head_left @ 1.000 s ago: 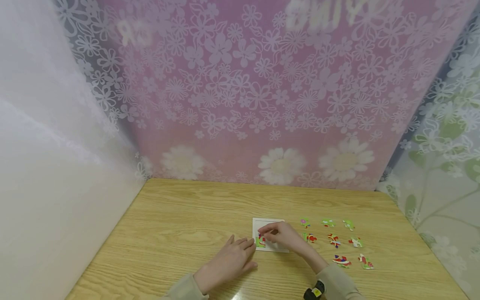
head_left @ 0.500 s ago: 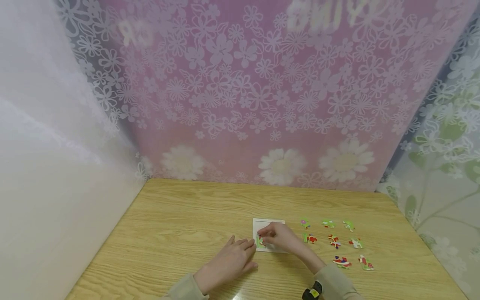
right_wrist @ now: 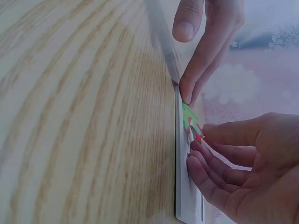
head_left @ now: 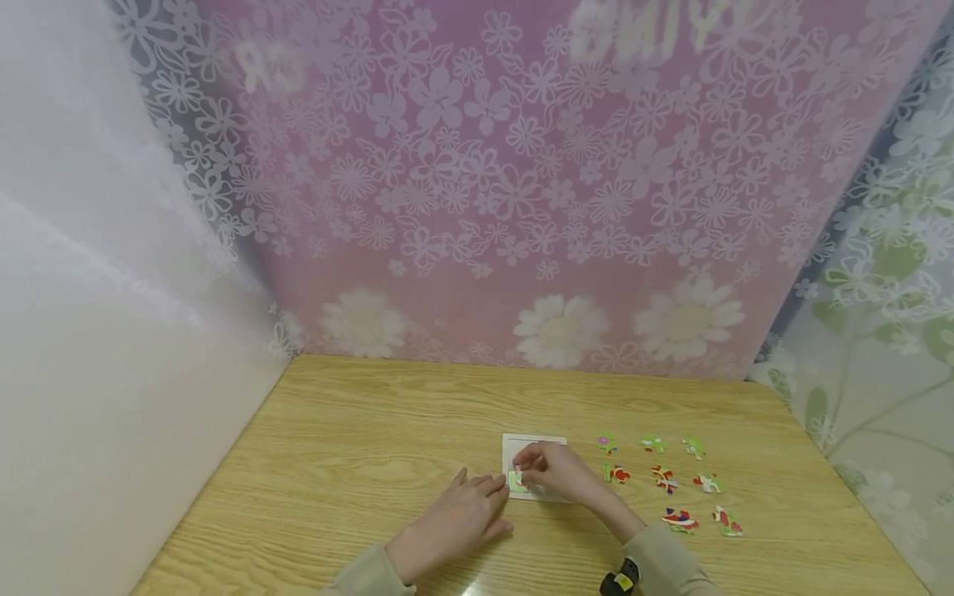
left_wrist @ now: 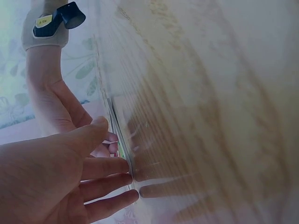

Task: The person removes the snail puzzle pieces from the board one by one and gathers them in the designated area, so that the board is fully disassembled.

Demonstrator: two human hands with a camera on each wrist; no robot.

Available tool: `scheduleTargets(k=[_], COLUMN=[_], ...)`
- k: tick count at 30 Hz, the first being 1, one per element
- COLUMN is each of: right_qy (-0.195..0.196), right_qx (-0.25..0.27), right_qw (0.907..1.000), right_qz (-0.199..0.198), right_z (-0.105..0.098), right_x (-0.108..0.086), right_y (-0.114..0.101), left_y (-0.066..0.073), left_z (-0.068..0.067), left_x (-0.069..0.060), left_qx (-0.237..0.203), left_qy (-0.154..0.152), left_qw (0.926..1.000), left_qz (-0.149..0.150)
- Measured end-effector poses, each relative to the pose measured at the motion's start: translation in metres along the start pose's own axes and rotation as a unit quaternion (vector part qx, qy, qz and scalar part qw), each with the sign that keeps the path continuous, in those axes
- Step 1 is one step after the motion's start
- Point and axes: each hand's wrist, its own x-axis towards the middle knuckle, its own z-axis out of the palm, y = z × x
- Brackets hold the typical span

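A white square puzzle tray [head_left: 533, 437] lies on the table. My right hand [head_left: 561, 472] is over it and pinches a small red-and-white jigsaw piece [right_wrist: 199, 132] between thumb and fingertips, low over the tray's near left corner. Beside that, a green piece [right_wrist: 188, 113] lies in the corner; fingers partly hide where the two meet. With its fingers straight, my left hand [head_left: 458, 515] touches the tray's left edge. In the left wrist view the tray [left_wrist: 120, 133] appears edge-on beyond the left fingertips.
To the right of the tray several loose jigsaw pieces lie in rough rows, among them a red-and-blue piece [head_left: 679, 519] and a pink-flower piece [head_left: 606, 444]. A flowered curtain [head_left: 477, 207] stands behind the wooden table [head_left: 358, 430], and a pale wall [head_left: 112, 331] at its left.
The pinched piece has shifted and tilted slightly in my right fingers at the tray's corner, and the right wrist has moved a little left. My left hand stays in place.
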Motion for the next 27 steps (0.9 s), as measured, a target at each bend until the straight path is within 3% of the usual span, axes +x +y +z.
scheduleTargets(k=[15, 27], right_qy=[0.028, 0.039], right_qx=[0.049, 0.142], right_qw=[0.9984, 0.989], right_qz=[-0.001, 0.016], right_z=[-0.004, -0.022], right_x=[-0.001, -0.009], right_y=[0.004, 0.011], left_y=[0.001, 0.001], left_z=[0.002, 0.004], left_x=[0.0, 0.002], left_qx=[-0.006, -0.005], left_qy=[-0.002, 0.0], left_qw=[0.9999, 0.9999], left_qz=[-0.01, -0.015])
